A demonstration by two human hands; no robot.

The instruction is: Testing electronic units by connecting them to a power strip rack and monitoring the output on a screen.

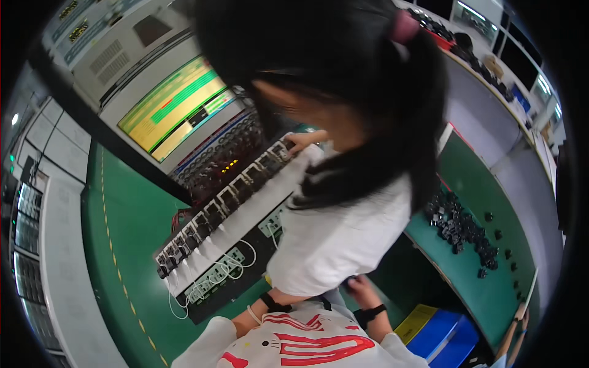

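My left hand [293, 299], below a black wristband, is mostly covered by a co-worker's white sleeve [331, 239], so its fingers do not show. To its right, my right hand [365, 291] is closed, with a small dark object [351, 281] at its fingertips; blur hides what kind it is. Ahead and to the left stands a long white rack [251, 202], its top lined with a row of small black devices [211, 214] in slots. The co-worker's hand [304, 141] touches the rack's far end.
The co-worker leans across the middle, blocking much of the view. Power strips [215, 276] with white cables lie below the rack. A lit monitor [178, 110] stands behind it. On the right, black parts [457, 227] lie heaped on a green table [491, 306], near a blue-and-yellow box [438, 337].
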